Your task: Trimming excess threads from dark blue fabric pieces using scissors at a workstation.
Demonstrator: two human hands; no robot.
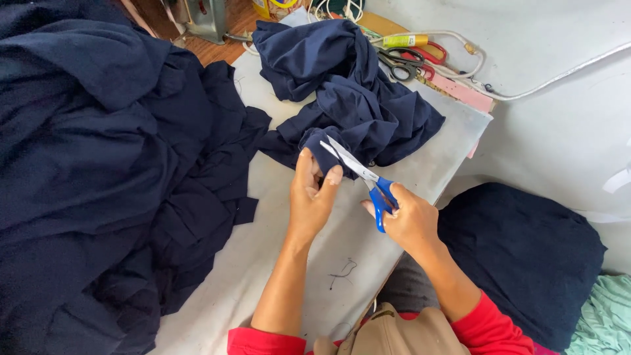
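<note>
My left hand pinches a fold of the navy blue garment that lies bunched on the pale work table. My right hand grips blue-handled scissors, whose blades are parted and touch the pinched fold just right of my left thumb. Both sleeves are red.
A large heap of navy cloth covers the table's left side. Black-handled and red-handled scissors, a yellow-green bottle and a white cable lie at the back. A dark cushion and mint cloth sit at right.
</note>
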